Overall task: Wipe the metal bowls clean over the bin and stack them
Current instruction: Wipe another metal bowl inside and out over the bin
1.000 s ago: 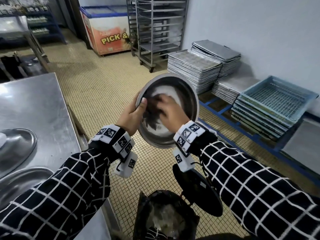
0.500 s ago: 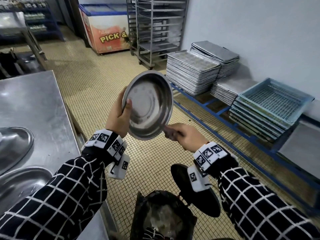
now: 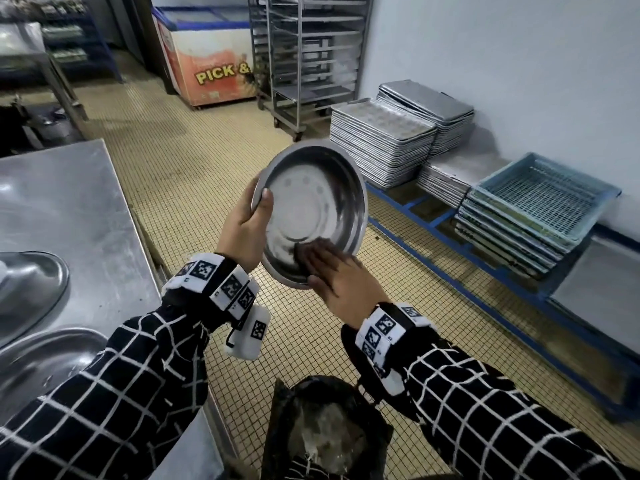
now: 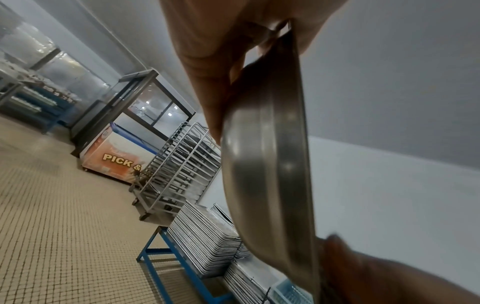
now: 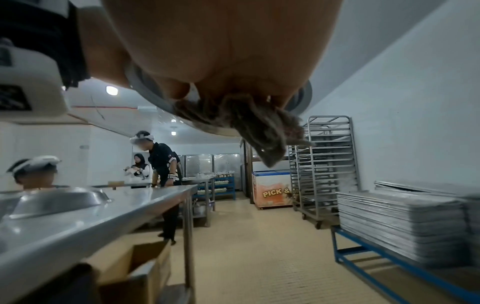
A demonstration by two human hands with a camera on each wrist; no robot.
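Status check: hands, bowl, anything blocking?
Left hand grips bowl by the rim, tilted above the bin. Right hand presses cloth flat against the bowl's lower inside. Nothing in the way.

The metal bowl (image 3: 313,213) was held tilted above the bin (image 3: 329,427), which stood on the floor just right of the surface (image 3: 69,202). The left hand (image 3: 242,233) was at the bowl's left rim; the right hand (image 3: 341,282) lay at its lower rim with a cloth (image 5: 262,131) beneath the fingers. Two further bowls (image 3: 31,282) rested on the surface, left of the hands. Stacked baking trays (image 3: 381,143) and crates (image 3: 533,202) stood along the wall to the right, the tray rack (image 3: 304,57) and chest freezer (image 3: 207,64) behind.
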